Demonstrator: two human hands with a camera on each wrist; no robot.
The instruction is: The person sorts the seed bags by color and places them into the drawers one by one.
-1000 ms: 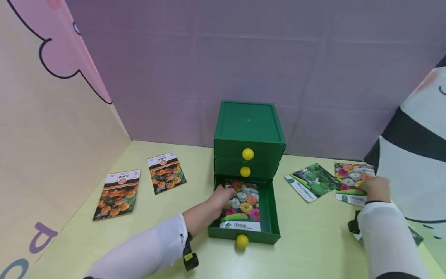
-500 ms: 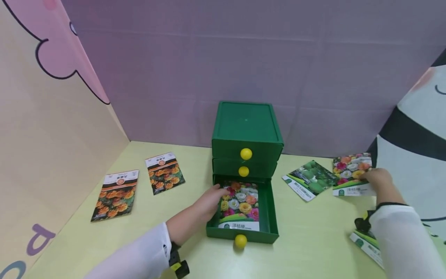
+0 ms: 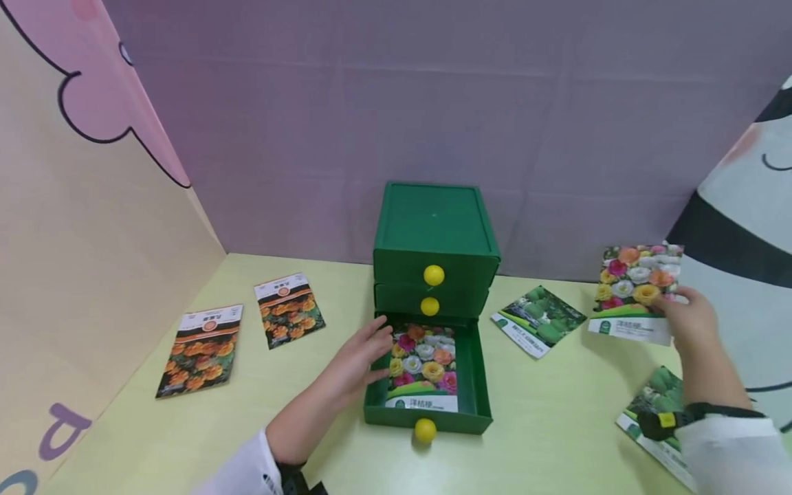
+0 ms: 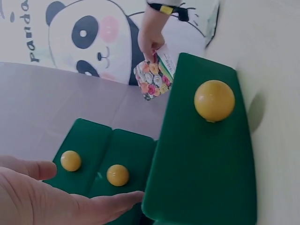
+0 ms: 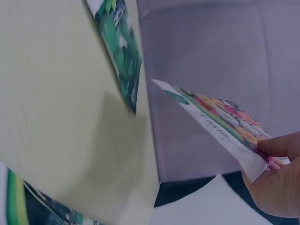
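Note:
A green three-drawer box (image 3: 435, 227) stands mid-table with its bottom drawer (image 3: 478, 385) pulled out. A flower seed packet (image 3: 423, 368) lies flat inside it. My left hand (image 3: 370, 349) has its fingers straight and rests against the drawer's left wall, holding nothing; the left wrist view shows the left hand (image 4: 47, 201) beside the drawer front (image 4: 206, 168) and its yellow knob (image 4: 214, 100). My right hand (image 3: 680, 311) pinches a second flower seed packet (image 3: 637, 289) by its edge, lifted off the table at the right. The right wrist view shows this lifted packet (image 5: 220, 124) tilted in the air.
Two orange marigold packets (image 3: 201, 350) (image 3: 287, 311) lie at the left. One green vegetable packet (image 3: 538, 320) lies right of the box and another (image 3: 656, 412) near my right wrist. Panels close in the table on the left, back and right.
My right hand has lifted the flower packet off the table and raised it. My left hand has drawn back from inside the drawer to its left wall.

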